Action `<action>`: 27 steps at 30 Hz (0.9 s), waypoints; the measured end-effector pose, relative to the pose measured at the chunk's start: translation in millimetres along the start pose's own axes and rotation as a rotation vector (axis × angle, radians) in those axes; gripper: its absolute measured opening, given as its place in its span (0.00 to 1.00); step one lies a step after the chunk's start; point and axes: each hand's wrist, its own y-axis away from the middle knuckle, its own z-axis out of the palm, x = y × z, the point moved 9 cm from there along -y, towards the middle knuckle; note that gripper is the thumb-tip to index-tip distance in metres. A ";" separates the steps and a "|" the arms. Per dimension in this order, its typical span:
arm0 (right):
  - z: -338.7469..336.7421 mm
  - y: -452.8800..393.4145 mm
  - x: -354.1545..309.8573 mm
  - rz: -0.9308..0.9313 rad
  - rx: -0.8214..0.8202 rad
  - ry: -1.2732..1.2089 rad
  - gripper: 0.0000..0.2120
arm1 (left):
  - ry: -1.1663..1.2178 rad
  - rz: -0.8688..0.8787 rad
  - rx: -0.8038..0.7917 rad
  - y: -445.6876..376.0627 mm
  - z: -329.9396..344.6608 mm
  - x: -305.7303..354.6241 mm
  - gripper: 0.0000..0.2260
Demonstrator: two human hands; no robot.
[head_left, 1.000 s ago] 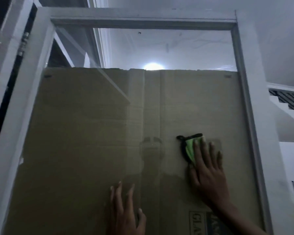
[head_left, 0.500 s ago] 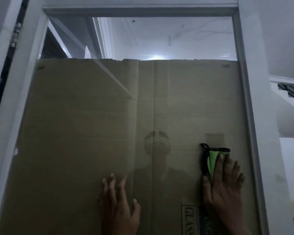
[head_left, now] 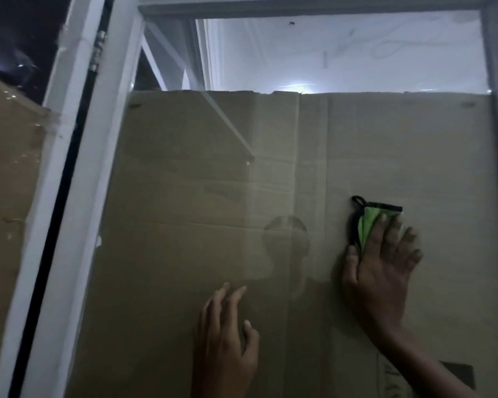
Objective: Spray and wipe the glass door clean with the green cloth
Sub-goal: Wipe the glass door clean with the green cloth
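The glass door (head_left: 184, 211) fills the view, its pane set in a white frame (head_left: 104, 156). My right hand (head_left: 383, 265) lies flat on the glass at the right of the pane, fingers spread, pressing the green cloth (head_left: 367, 225) with black edging against it. The cloth shows above and left of my fingers. My left hand (head_left: 227, 340) rests flat on the glass lower down near the middle, fingers apart, holding nothing. No spray bottle is in view.
Brown cardboard (head_left: 400, 145) stands behind the pane and covers all but its top strip, where a bright light (head_left: 298, 85) reflects. A second cardboard sheet (head_left: 9, 168) is at the far left beyond the frame.
My right hand slid the cloth rightwards and down, then slightly back up and left on the glass. The view shifted right, showing more of the left frame. My left hand stayed put.
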 end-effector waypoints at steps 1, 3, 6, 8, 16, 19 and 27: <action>5.0 -1.7 -14.4 -0.025 0.002 0.002 0.37 | -0.012 -0.006 -0.002 -2.5 -4.9 -8.3 0.24; 16.7 -2.9 -45.7 -0.096 0.005 0.032 0.37 | -0.042 -0.020 -0.002 -7.9 -15.6 -28.8 0.25; 36.2 -8.6 -91.3 -0.181 0.002 0.079 0.36 | -0.086 -0.026 0.016 -17.5 -31.7 -60.2 0.27; 44.8 -20.4 -114.7 -0.171 -0.006 0.079 0.36 | -0.106 -0.042 0.016 -23.1 -39.6 -78.6 0.28; 72.2 -69.1 -212.1 -0.138 -0.012 0.042 0.35 | -0.151 -0.085 0.011 -38.4 -66.9 -139.8 0.29; 80.1 -77.1 -242.3 -0.136 -0.010 0.036 0.35 | -0.167 -0.084 0.009 -41.9 -73.4 -160.1 0.29; 101.6 -92.5 -314.3 -0.178 -0.008 0.061 0.33 | -0.184 -0.096 -0.014 -45.6 -77.8 -199.0 0.27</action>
